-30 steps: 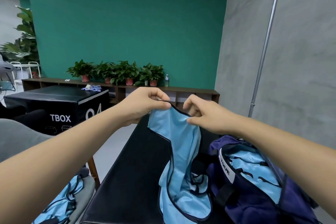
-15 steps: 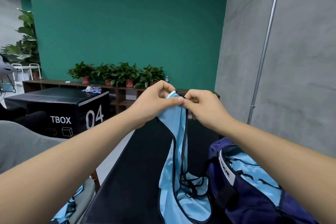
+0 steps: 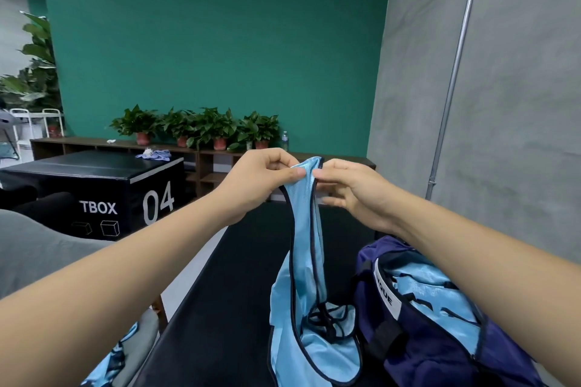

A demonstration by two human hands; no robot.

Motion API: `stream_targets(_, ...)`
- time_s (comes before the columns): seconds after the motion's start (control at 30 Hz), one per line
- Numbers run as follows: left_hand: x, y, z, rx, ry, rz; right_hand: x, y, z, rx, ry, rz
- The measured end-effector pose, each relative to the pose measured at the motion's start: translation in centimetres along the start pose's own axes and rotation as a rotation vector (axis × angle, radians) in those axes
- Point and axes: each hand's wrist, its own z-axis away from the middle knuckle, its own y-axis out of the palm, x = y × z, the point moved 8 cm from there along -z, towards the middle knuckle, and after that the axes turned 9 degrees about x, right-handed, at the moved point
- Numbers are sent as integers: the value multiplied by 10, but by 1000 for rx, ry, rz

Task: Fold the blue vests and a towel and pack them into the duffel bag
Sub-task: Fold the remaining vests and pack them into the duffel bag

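A light-blue vest [image 3: 309,261] with dark trim hangs from my two hands above the black table [image 3: 226,286]; its lower part lies bunched on the tabletop. My left hand [image 3: 261,179] pinches the gathered shoulder straps at the top. My right hand [image 3: 349,188] meets the same straps from the right, thumb and forefinger tips on the fabric, lower fingers spread and blurred. The navy duffel bag [image 3: 408,358] stands open at lower right, with folded blue vests [image 3: 427,298] inside. No towel is in view.
More blue vests [image 3: 110,361] lie on a grey chair [image 3: 37,254] at lower left. A black box marked TBOX 04 [image 3: 94,188] stands left of the table. A low shelf with potted plants [image 3: 201,129] lines the green wall. A metal pipe [image 3: 452,72] runs down the grey wall.
My hands came together and rose, bringing the vest's two shoulder straps side by side. The vest now hangs narrow instead of spread wide.
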Motion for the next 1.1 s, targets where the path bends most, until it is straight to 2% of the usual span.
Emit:
stream_targets(0.07,-4,2,0,12,23,6,-5,4,2,29,14,-94)
stream_targets(0.17,-7,3,1,43,40,20,-8,3,2,-19,20,-149)
stream_targets(0.3,-7,6,1,70,51,44,-12,1,0,-51,43,-120)
stream_targets(0.47,-7,8,1,74,55,34,-15,11,2,49,57,-171)
stream_targets(0.6,-4,6,1,45,52,21,-9,3,5,-59,-40,-203)
stream_targets(0.7,2,5,3,25,32,19,-3,-1,7,-96,-54,-159)
stream_targets(0.93,0,10,5,15,40,28,-19,12,7,-21,-20,-15)
stream_targets(1.1,23,18,16,-30,-40,43,-20,-3,3,-118,-24,5)
